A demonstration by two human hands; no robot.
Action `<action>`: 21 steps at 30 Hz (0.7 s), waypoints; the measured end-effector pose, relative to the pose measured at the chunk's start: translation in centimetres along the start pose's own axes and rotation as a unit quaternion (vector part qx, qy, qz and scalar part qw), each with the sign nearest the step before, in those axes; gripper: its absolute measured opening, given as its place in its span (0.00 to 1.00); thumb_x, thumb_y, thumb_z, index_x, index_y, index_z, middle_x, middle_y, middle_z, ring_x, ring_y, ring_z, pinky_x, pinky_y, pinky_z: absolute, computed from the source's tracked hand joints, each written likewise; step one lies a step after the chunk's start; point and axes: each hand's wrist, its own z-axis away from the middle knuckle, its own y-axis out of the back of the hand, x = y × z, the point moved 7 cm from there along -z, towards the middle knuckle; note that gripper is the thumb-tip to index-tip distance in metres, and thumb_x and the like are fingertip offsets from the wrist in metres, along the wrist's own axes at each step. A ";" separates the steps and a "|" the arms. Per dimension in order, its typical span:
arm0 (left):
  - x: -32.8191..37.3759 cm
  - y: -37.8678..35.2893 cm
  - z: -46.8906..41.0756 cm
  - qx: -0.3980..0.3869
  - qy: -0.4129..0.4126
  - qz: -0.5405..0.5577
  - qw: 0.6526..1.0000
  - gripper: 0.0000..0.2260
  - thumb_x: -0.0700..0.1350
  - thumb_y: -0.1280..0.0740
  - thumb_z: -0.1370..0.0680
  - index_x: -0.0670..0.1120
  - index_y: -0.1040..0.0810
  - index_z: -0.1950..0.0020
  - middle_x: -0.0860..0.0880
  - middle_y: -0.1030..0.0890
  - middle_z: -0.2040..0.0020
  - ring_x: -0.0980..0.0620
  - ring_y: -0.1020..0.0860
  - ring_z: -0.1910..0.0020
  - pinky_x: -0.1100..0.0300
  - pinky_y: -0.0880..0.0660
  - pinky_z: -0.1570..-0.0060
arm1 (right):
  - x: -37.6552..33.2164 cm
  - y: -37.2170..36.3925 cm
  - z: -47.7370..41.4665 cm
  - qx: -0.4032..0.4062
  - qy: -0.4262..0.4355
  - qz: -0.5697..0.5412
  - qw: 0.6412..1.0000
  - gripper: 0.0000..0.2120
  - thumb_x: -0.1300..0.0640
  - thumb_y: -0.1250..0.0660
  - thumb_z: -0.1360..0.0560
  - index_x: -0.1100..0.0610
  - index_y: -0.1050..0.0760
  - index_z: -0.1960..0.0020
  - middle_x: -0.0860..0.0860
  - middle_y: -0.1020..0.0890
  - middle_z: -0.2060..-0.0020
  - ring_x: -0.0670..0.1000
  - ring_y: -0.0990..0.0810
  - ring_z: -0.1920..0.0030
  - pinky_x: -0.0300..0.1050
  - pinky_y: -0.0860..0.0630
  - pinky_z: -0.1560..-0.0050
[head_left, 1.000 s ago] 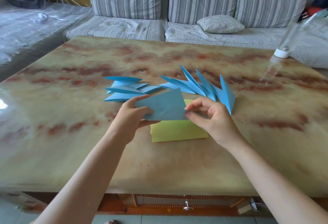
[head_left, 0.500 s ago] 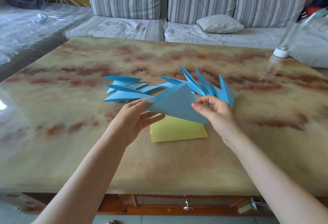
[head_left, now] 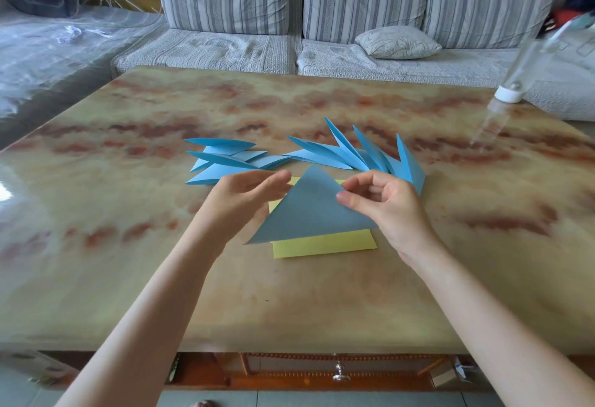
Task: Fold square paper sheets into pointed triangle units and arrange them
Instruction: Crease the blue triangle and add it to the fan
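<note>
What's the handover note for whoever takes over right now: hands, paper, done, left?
Left hand: holds the left edge of the blue triangle, fingers behind it.
Right hand: pinches the triangle's right edge, thumb on the front.
The triangle is lifted off the table, apex up, above the yellow sheets.
Done: one sheet folded to a wide triangle; finished blue units lie in a curved row behind the hands, several tips pointing up.
Left: probably fold this triangle down to a narrow pointed unit, add it to the row, then start on the yellow sheets.
</note>
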 end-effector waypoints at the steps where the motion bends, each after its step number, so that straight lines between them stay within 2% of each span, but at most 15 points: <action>1: 0.4 -0.1 0.1 -0.001 -0.020 -0.007 1.000 0.07 0.52 0.32 0.25 0.54 0.17 0.50 0.59 0.15 0.56 0.64 0.19 0.55 0.67 0.24 0.51 | -0.1 -0.3 0.1 -0.008 0.003 0.004 1.000 0.07 0.67 0.26 0.31 0.56 0.21 0.58 0.46 0.18 0.64 0.43 0.21 0.62 0.32 0.25 0.56; 4: 1.1 -0.7 0.3 0.004 -0.058 -0.020 0.998 0.05 0.48 0.28 0.27 0.57 0.18 0.53 0.62 0.16 0.60 0.67 0.20 0.60 0.71 0.27 0.57 | -0.4 -0.7 0.2 -0.020 0.011 0.005 1.000 0.08 0.67 0.26 0.31 0.56 0.21 0.58 0.44 0.18 0.66 0.41 0.21 0.63 0.32 0.25 0.57; 8: 1.2 -0.8 0.5 0.037 -0.065 -0.024 0.997 0.09 0.46 0.27 0.27 0.61 0.19 0.60 0.62 0.16 0.62 0.65 0.20 0.62 0.61 0.25 0.52 | -0.6 -0.9 0.2 -0.019 0.014 0.013 1.000 0.09 0.66 0.25 0.32 0.55 0.20 0.57 0.44 0.18 0.66 0.42 0.21 0.62 0.34 0.25 0.56; 12: 1.4 -1.1 0.8 0.042 -0.074 -0.033 0.996 0.17 0.44 0.28 0.26 0.66 0.20 0.68 0.64 0.17 0.64 0.65 0.22 0.64 0.62 0.26 0.54 | -0.6 -0.8 0.3 -0.013 0.014 0.013 1.000 0.08 0.66 0.25 0.32 0.55 0.20 0.58 0.45 0.18 0.65 0.45 0.21 0.62 0.34 0.25 0.55; 17: 1.3 -1.3 0.9 0.034 -0.068 -0.020 0.997 0.18 0.43 0.29 0.25 0.66 0.19 0.67 0.63 0.16 0.63 0.63 0.21 0.62 0.56 0.23 0.47 | -0.7 -0.8 0.2 -0.004 0.022 0.010 1.000 0.07 0.66 0.25 0.32 0.56 0.20 0.59 0.45 0.18 0.65 0.44 0.21 0.62 0.33 0.25 0.56; 21: 1.3 -1.3 0.9 0.032 -0.067 -0.019 0.997 0.16 0.43 0.29 0.25 0.64 0.19 0.66 0.62 0.16 0.62 0.63 0.21 0.62 0.55 0.23 0.47 | -0.7 -0.9 0.2 -0.003 0.029 0.019 0.999 0.08 0.65 0.25 0.31 0.54 0.20 0.60 0.44 0.17 0.66 0.45 0.21 0.62 0.34 0.24 0.55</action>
